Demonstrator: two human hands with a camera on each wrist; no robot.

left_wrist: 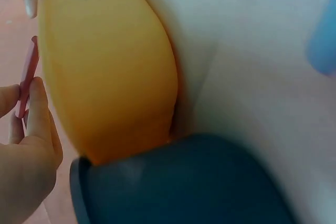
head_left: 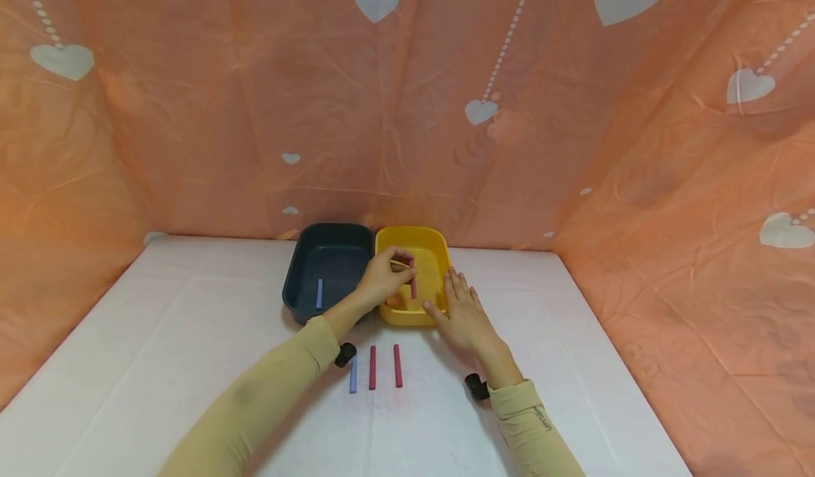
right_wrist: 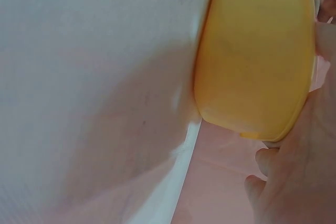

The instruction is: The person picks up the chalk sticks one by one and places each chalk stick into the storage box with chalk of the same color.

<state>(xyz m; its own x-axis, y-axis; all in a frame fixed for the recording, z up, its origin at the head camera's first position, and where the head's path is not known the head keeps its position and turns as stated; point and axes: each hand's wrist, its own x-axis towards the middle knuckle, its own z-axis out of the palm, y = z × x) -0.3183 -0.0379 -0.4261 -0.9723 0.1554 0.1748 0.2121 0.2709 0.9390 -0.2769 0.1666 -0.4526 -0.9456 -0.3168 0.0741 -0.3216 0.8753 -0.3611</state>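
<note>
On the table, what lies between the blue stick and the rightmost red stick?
Another red stick, lying apart from both; the head view shows it.

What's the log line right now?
left hand: pinches red stick above yellow tray; right hand: touches yellow tray; dark tray: one blue stick; table: two red sticks, one blue stick

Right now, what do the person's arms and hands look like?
The left arm wears a long khaki fabric sleeve; the right has a matching one with dark lettering, too small to read. Each wrist has a small, rounded black device. The left hand and right hand are gloveless.
</note>
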